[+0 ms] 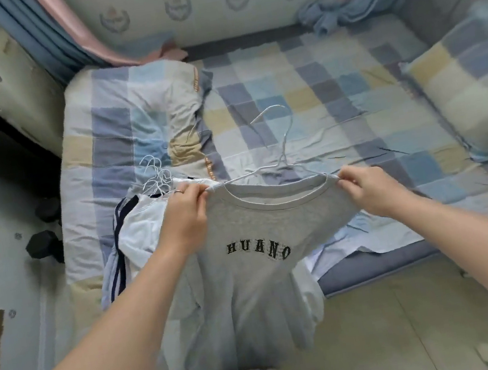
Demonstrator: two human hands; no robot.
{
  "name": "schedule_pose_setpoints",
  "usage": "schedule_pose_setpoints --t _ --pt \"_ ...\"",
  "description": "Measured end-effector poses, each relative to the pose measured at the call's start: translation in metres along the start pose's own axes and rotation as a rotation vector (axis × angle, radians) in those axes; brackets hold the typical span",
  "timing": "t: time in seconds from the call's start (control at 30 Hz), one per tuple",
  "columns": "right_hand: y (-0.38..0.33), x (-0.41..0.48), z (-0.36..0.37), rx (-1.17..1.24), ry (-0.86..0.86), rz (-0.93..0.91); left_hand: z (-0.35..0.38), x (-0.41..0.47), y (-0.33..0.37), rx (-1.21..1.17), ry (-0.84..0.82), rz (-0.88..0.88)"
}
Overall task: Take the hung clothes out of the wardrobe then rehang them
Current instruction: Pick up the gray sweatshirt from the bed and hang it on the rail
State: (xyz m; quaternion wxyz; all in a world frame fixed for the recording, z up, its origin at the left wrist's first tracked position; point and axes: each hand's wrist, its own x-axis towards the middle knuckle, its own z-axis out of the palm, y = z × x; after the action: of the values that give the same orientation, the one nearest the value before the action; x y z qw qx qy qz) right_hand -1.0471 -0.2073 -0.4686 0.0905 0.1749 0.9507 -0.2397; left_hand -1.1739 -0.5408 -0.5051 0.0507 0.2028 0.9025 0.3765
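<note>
Two pinches | left hand (188, 215): shirt (244, 235) shoulder | right hand (370, 189): other shoulder | hanger (283, 153) in collar, over near bed (333, 92) edge

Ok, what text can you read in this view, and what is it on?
"HUANO": black arched letters on the chest of the grey T-shirt; the last letter is a bit unclear.
Too blurred to read: dark marks on the orange strip of the checked quilt.
No readable letters: the crest motifs on the wall.
</note>
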Motion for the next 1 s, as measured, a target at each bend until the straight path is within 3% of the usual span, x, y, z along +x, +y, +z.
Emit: schedule_pose_setpoints --t 0.37,0.57,1.0 --pt "0.172 -0.295 -0.097 0.119 0.382 0.242 0.111 -0.088 0.251 -0.044 -0.116 0.444" --pt "0.251 -0.447 -0.117 0.142 0.579 0.477 0.193 -0.147 0.378 -0.110 -0.240 0.656" --pt "0.319 -0.734 -0.164 0.090 0.976 0.995 0.350 -0.288 0.658 -0.303 -0.615 1.111"
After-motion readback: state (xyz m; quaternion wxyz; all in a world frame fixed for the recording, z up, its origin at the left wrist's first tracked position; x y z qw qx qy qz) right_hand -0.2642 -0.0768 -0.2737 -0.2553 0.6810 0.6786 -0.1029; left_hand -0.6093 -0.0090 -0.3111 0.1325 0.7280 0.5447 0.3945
